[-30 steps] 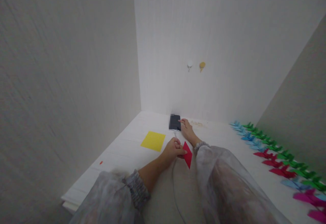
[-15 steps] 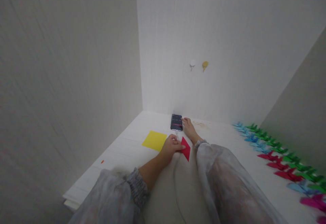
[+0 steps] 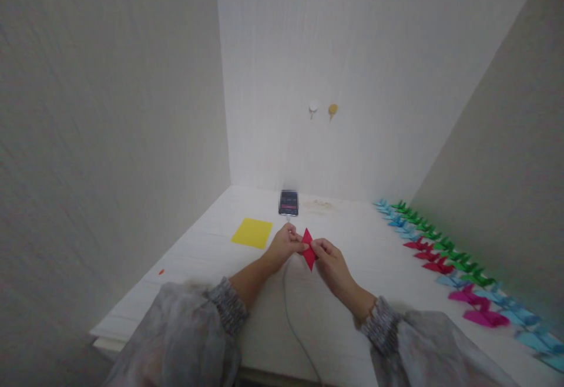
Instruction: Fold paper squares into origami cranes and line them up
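A folded red origami paper (image 3: 309, 258), shaped like a slim diamond, is held upright above the white table between both hands. My left hand (image 3: 283, 246) pinches its left side with thumb and fingers. On the right side, my right hand (image 3: 331, 262) grips the paper near its middle, fingers closed. A flat yellow paper square (image 3: 252, 232) lies on the table to the left of my left hand. Beyond the hands, a phone (image 3: 288, 202) with a lit dark screen leans near the back wall.
Rows of folded paper cranes (image 3: 438, 265) in green, blue, red and pink line the table's right side. A cable (image 3: 287, 310) runs from the phone toward me. An orange scrap (image 3: 161, 271) lies at left. Two hooks (image 3: 323, 108) are on the wall.
My right hand has come back from the phone and now grips the red paper's right side. The left hand keeps its hold. The view has shifted right.
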Demonstrator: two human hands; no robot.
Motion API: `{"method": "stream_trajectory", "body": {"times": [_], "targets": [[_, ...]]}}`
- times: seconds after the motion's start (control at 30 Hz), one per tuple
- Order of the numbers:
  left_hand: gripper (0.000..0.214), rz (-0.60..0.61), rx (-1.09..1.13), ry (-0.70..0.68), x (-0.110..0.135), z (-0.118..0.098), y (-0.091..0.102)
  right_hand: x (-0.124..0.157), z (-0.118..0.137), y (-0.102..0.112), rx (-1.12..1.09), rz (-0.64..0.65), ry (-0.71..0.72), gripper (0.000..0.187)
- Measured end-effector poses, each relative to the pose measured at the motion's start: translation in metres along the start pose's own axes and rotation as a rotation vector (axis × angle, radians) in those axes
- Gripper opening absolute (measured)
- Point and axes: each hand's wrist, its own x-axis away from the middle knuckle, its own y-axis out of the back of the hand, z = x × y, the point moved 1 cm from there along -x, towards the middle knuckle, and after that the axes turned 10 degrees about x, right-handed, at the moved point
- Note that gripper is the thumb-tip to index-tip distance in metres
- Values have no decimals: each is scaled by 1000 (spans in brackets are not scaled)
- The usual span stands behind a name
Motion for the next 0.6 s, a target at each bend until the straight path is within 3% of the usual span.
{"method": "stream_trajectory", "body": {"times": [0.13,0.4,0.6], "targets": [[44,0,-53,5,0,3,1,-8,-3,-1,-55,0,-59,22],[45,-1,-125,9,-3,9,9,-16,-12,1,102,-7,-39,29],[47,57,-13,26,-3,10,12,-12,-8,2,-93,72,-104,26]]}}
